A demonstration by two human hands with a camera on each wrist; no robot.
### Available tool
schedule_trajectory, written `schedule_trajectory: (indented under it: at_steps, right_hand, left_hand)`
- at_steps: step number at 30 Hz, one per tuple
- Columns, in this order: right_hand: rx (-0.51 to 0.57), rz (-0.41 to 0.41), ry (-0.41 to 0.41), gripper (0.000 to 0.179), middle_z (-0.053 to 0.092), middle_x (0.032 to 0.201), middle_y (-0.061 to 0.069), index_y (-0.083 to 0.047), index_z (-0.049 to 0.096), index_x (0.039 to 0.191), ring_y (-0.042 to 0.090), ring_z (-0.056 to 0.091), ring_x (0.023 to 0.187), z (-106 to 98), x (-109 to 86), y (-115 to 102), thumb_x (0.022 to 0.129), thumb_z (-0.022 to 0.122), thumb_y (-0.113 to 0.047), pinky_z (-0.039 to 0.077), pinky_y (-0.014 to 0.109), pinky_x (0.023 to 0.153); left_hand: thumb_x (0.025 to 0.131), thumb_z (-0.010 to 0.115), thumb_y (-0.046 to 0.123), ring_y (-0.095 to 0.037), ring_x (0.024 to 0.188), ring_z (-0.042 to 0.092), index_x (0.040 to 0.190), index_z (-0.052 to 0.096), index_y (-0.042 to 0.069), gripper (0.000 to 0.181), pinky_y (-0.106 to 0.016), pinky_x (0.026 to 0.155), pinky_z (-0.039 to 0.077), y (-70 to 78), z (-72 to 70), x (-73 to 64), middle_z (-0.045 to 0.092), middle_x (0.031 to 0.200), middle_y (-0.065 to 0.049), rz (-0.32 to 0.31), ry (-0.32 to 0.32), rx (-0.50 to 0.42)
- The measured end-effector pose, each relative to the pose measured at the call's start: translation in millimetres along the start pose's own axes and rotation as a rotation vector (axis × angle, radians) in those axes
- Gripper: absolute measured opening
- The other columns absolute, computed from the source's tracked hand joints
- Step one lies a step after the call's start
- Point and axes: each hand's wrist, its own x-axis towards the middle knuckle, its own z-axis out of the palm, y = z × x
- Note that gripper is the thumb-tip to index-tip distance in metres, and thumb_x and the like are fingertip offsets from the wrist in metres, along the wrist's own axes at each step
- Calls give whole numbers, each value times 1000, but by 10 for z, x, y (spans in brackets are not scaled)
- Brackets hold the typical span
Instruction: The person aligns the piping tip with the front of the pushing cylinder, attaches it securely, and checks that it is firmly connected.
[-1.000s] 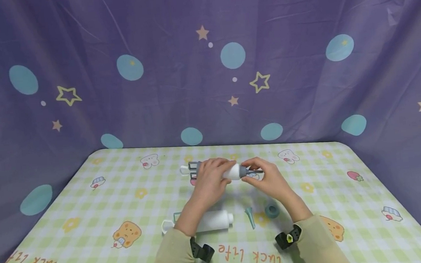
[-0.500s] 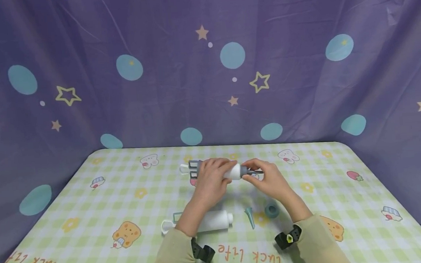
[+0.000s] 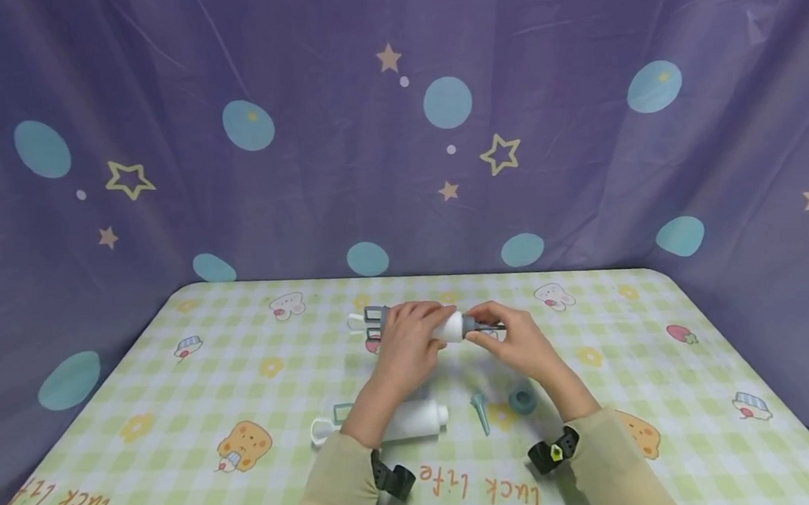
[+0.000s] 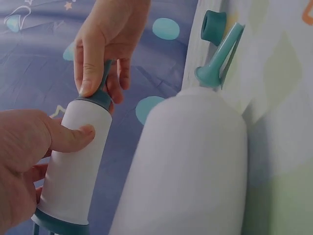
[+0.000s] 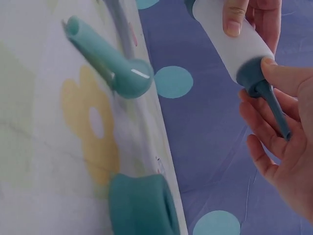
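Observation:
In the head view my left hand (image 3: pixel 406 346) grips the white barrel of an icing syringe (image 3: pixel 451 327), held sideways above the table. Its grey-blue finger loops (image 3: pixel 376 323) and white plunger ring (image 3: pixel 356 323) stick out to the left. At the other end my right hand (image 3: pixel 519 346) pinches the screw collar (image 5: pixel 250 73) between thumb and fingers. A slim nozzle (image 5: pixel 276 110) points out of that collar, past the right palm. In the left wrist view, the left thumb lies along the barrel (image 4: pixel 73 161).
Nearer on the checked tablecloth (image 3: pixel 173 397) lies a second white icing syringe (image 3: pixel 418 419), partly behind the left forearm. To its right are a loose green nozzle (image 3: pixel 481 415) and a green screw collar (image 3: pixel 522 401). A purple curtain (image 3: pixel 314 196) hangs behind the table.
The right fingertips have shifted slightly on the collar, and the head view has tilted a little. Both hands keep their hold on the icing syringe; the things on the table stay put.

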Motion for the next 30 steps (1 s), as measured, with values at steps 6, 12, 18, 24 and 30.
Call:
schedule_trajectory:
  at_steps: [6,12,18,24,30]
  right_hand:
    - [-8,74,-82,34,65,106,2,-17,58,114,22,62,99,28,22,50,85,63,-33,49,40,85]
    - [-60,84,-127,30,65,106,2,-14,60,111,21,62,97,44,90,95,84,65,-28,50,37,84]
    - [-130,84,-185,30,64,104,1,-13,63,108,16,61,89,65,153,135,82,67,-27,50,35,80]
    - [-174,87,-237,28,65,99,1,-11,64,105,15,62,84,94,197,174,81,69,-25,50,33,74]
    - [-191,84,-284,26,66,97,2,-10,64,104,14,61,82,124,215,233,81,68,-22,49,31,72]
  left_hand:
    - [78,70,12,-22,111,50,123,58,20,47,-43,98,34,-28,51,32,59,118,1,-52,-99,-14]
    - [78,69,13,-21,112,49,125,57,20,48,-42,99,32,-67,139,75,58,120,1,-98,-175,-37]
    - [78,70,12,-21,110,51,123,57,21,48,-44,98,34,-111,243,92,58,119,1,-142,-240,-39]
    - [77,69,10,-22,105,53,121,59,21,46,-44,94,37,-153,352,108,60,115,0,-153,-264,-24]
    - [76,68,11,-23,103,54,119,60,19,44,-43,91,38,-173,413,123,61,114,-2,-179,-316,-42]
